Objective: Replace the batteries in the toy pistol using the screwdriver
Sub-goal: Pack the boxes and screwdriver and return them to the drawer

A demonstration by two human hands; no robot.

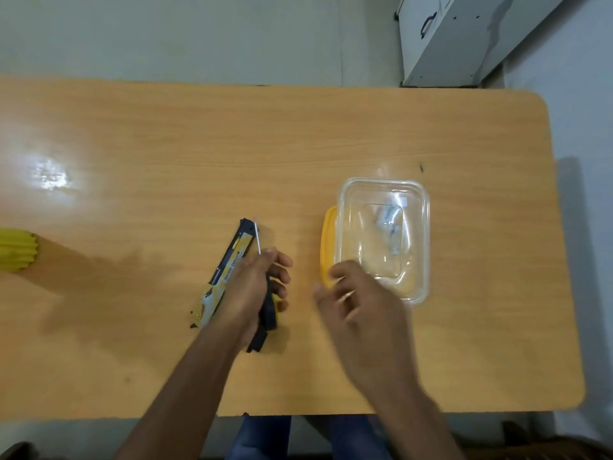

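A yellow, white and black toy pistol (229,263) lies on the wooden table (232,144), its barrel pointing away from me. My left hand (255,287) rests over its grip and is closed on a screwdriver (257,239), whose thin metal shaft sticks out past the fingers beside the barrel. The dark handle shows under the palm. My right hand (355,293) is blurred, fingers apart, holding nothing that I can make out, by the near left corner of a clear plastic container (414,247). Small silvery items (388,217), perhaps batteries, lie inside it.
A yellow lid (328,240) lies under the clear container's left side. A yellow ridged object (16,249) sits at the table's left edge. A white cabinet (441,38) stands beyond the far right corner. My legs are under the near edge.
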